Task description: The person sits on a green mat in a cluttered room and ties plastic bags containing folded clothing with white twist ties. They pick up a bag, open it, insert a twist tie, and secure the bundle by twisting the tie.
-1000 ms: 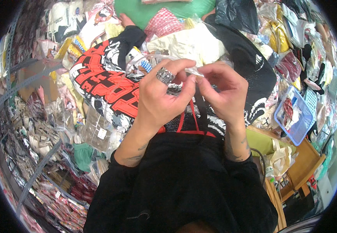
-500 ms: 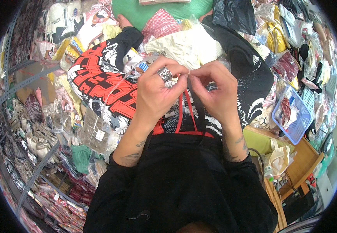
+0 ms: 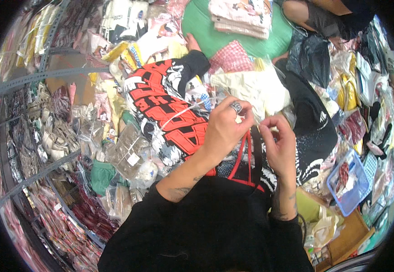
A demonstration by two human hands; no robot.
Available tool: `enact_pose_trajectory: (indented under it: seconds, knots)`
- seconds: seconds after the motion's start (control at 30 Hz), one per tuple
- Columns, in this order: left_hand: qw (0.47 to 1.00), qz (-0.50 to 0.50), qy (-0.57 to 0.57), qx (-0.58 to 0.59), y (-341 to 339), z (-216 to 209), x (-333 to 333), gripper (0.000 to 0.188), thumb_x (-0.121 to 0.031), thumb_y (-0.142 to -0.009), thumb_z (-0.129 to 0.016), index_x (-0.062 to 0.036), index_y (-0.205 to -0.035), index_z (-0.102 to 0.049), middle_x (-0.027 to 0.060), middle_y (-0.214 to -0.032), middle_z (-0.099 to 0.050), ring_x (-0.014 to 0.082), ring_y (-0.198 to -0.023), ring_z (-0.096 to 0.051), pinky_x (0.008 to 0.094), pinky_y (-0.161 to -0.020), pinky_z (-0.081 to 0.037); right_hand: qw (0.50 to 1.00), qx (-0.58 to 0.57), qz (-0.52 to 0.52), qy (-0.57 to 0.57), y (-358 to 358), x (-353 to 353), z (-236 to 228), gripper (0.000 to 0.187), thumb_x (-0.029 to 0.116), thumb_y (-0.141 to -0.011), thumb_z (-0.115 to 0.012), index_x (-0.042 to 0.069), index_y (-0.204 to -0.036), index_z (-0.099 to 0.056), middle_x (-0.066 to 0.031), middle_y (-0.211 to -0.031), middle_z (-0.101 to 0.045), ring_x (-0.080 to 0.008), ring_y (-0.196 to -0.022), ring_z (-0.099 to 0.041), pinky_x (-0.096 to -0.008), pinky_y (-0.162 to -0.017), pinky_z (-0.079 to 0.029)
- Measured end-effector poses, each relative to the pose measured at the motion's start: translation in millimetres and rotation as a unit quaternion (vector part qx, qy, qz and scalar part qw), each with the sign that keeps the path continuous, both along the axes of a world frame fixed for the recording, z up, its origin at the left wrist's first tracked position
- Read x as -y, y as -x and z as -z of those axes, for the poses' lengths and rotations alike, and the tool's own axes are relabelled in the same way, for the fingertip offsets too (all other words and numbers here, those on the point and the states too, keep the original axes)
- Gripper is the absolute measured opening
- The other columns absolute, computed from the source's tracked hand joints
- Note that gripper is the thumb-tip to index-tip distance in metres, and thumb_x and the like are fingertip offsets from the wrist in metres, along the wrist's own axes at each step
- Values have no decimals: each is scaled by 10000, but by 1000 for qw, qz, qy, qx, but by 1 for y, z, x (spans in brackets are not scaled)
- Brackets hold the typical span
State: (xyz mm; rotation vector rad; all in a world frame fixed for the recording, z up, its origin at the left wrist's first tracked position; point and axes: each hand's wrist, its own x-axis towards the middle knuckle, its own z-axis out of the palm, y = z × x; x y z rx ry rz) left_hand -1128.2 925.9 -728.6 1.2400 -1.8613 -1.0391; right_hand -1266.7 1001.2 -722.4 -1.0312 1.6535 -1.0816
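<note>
Both my hands are raised over my lap, fingertips pinched and close together but apart. A chunky silver ring is on my left hand (image 3: 228, 127); my right hand (image 3: 279, 147) is curled with thumb and forefinger nearly meeting. What is pinched is too small to make out. Below them, red cords (image 3: 238, 161) and a dark strap (image 3: 256, 156) hang at the waist of my black trousers (image 3: 172, 109), printed in red and white. Across the printed leg runs a thin whitish cord (image 3: 183, 110). Cream cloth (image 3: 251, 90) lies between my legs.
A green sack (image 3: 197, 22) ahead carries a stack of bagged garments (image 3: 240, 20). Another person's bare knee (image 3: 296, 11) shows beyond. Metal shelving (image 3: 70, 71) with packed clothes stands left. On the right are a black plastic bag (image 3: 309, 59), a blue basket (image 3: 347, 206) and a wooden box (image 3: 353, 245).
The view has shifted, so the scene sits lower and farther right. My fingertips, nearly touching before, have drawn slightly apart. The other person's knee and more of the green sack have come into view.
</note>
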Motion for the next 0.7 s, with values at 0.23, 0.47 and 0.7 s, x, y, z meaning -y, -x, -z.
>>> enact_pose_trajectory:
  seconds: [0.23,0.47,0.7]
  knots:
    - [986,7,-165,-22,-1,-18,-3,99,-81,-831,-653,8,-846,-612,54,-711,-615,88,-638,-591,240,-580,-475,987,139,73,32,0,-6,8,82,26,-889,-583,1,-963,-559,-7,-863,-562,-62,-771,-519,-188,-649,-441]
    - [910,66,-324,-251,3,2,-9,237,-146,-876,-663,32,-1009,-579,63,-885,-643,81,-778,-592,221,-700,-471,977,144,114,110,-5,-3,5,115,-37,-852,-611,-48,-966,-603,-84,-962,-584,-111,-822,-594,-216,-737,-496]
    - [896,51,-346,-274,3,-7,-7,109,-76,-873,-648,7,-909,-588,-1,-819,-587,51,-761,-540,194,-702,-443,979,145,106,96,-4,-2,3,116,-29,-825,-657,-51,-938,-644,-87,-937,-616,-130,-845,-613,-238,-735,-510]
